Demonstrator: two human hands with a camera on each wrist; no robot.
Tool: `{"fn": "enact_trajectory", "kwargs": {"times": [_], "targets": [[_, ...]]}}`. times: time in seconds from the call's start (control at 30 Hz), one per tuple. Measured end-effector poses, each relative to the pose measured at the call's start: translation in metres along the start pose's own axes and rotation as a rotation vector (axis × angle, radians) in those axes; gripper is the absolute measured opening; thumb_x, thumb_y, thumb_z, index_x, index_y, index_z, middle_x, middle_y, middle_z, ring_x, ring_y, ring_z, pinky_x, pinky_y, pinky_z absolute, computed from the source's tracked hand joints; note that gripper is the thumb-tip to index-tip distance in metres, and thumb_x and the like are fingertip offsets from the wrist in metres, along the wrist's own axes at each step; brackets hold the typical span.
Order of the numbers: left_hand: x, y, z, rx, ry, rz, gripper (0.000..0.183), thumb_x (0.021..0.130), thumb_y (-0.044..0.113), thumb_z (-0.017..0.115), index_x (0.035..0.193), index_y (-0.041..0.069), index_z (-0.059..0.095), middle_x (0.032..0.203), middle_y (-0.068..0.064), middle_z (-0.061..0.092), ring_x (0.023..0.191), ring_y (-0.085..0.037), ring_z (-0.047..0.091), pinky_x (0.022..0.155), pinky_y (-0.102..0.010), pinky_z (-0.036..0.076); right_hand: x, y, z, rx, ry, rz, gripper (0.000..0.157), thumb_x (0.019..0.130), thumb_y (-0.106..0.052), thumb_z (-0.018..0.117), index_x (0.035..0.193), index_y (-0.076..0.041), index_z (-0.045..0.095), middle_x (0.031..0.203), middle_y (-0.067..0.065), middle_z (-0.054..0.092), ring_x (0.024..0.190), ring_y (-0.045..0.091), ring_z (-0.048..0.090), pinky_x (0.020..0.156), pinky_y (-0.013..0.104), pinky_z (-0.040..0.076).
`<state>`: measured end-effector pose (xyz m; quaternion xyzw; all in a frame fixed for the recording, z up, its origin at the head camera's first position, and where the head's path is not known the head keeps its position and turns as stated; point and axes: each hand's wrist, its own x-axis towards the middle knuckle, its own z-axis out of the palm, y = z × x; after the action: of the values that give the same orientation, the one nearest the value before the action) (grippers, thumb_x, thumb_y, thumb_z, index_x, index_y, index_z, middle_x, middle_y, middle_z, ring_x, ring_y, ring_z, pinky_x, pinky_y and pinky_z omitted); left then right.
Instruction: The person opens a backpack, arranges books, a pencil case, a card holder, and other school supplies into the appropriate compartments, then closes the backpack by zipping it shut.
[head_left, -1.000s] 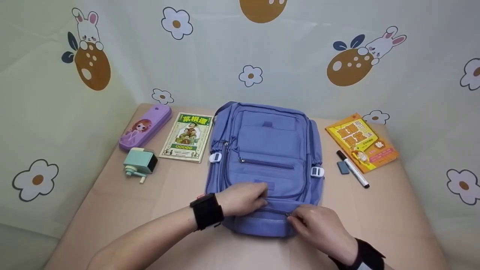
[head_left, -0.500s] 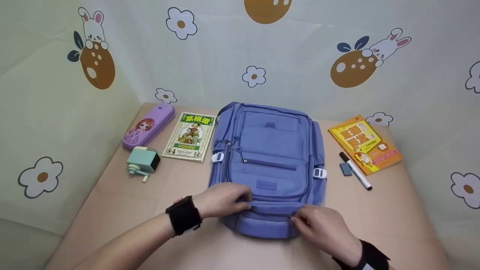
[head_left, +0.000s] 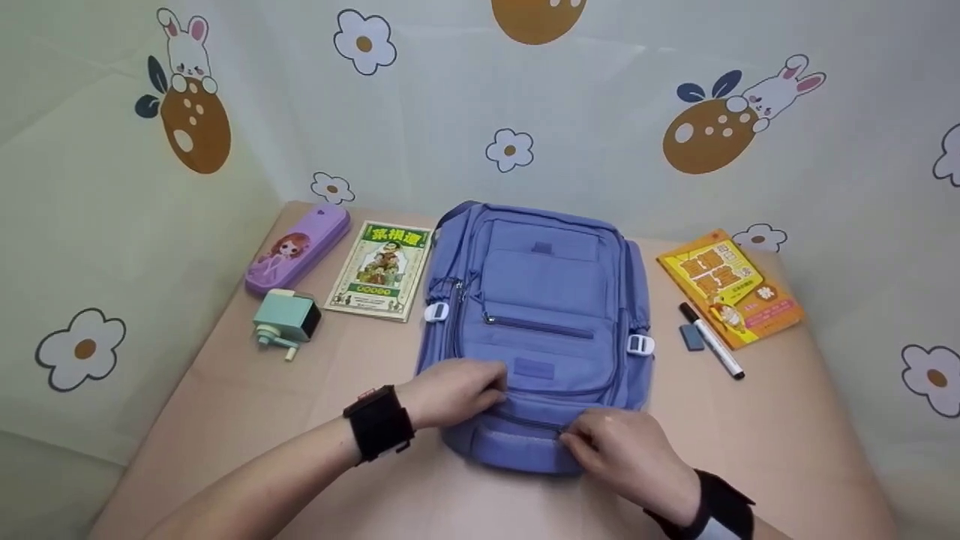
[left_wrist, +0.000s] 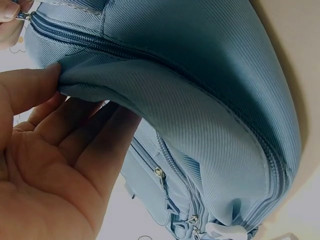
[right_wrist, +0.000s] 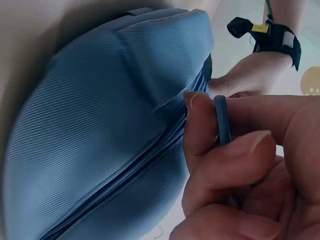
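Note:
A blue-purple backpack [head_left: 547, 289] lies front side up on the table. My left hand [head_left: 454, 391] pinches a fold of its fabric [left_wrist: 150, 82] just above the lower pocket's zipper, thumb on one side and fingers behind. My right hand [head_left: 630, 456] pinches the zipper pull [right_wrist: 223, 120] between thumb and forefinger, near the right part of that zipper. From the right wrist, the blue loop of the pull sticks out between the fingers. The zipper's teeth [left_wrist: 100, 45] run as one joined line past the left hand in the left wrist view.
On the left are a purple pencil case [head_left: 298, 250], a mint pencil sharpener [head_left: 285, 319] and a green-and-white book [head_left: 381, 271]. To the right lie an orange book [head_left: 731, 289], a marker [head_left: 712, 341] and a small blue eraser-like block [head_left: 691, 337]. A printed curtain [head_left: 585, 97] surrounds the table.
My left hand has shifted left off the backpack's label to the fabric at the zipper's left part. My right hand, holding the pull, has moved slightly left along the zipper.

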<state>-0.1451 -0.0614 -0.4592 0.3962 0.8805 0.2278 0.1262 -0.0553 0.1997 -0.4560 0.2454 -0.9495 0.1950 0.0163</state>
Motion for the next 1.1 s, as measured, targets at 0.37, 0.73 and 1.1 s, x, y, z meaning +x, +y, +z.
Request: {"fn": "enact_trajectory", "kwargs": {"times": [0.37,0.73,1.1], "targets": [[0.001,0.001,0.0,0.0,-0.001,-0.007,0.014,0.101,0.023,0.065,0.092,0.014,0.06,0.077,0.007,0.06,0.068,-0.01,0.057,0.062,-0.028,0.05,0.029,-0.028,0.015,-0.068,0.033,-0.132,0.032,0.088,-0.02,0.074,0.063,-0.022,0.055,0.061,-0.014,0.042,0.05,0.003,0.042,0.046,0.027,0.038],[0.0,0.001,0.001,-0.009,0.005,0.009,0.011,0.101,0.022,0.065,0.095,0.014,0.061,0.08,0.006,0.063,0.07,-0.01,0.058,0.065,-0.029,0.051,0.02,-0.005,-0.009,-0.019,0.078,-0.093,0.018,0.092,-0.033,0.076,0.078,-0.024,0.07,0.072,-0.018,0.053,0.06,-0.002,0.047,0.051,0.022,0.041],[-0.005,-0.003,0.005,-0.046,0.046,0.006,0.008,0.101,0.02,0.065,0.096,0.015,0.061,0.081,0.006,0.062,0.071,-0.01,0.058,0.066,-0.029,0.052,-0.019,0.083,-0.019,-0.041,0.116,-0.185,0.044,0.082,-0.026,0.087,0.121,-0.012,0.073,0.119,-0.002,0.071,0.111,0.017,0.064,0.094,0.044,0.052]]}}
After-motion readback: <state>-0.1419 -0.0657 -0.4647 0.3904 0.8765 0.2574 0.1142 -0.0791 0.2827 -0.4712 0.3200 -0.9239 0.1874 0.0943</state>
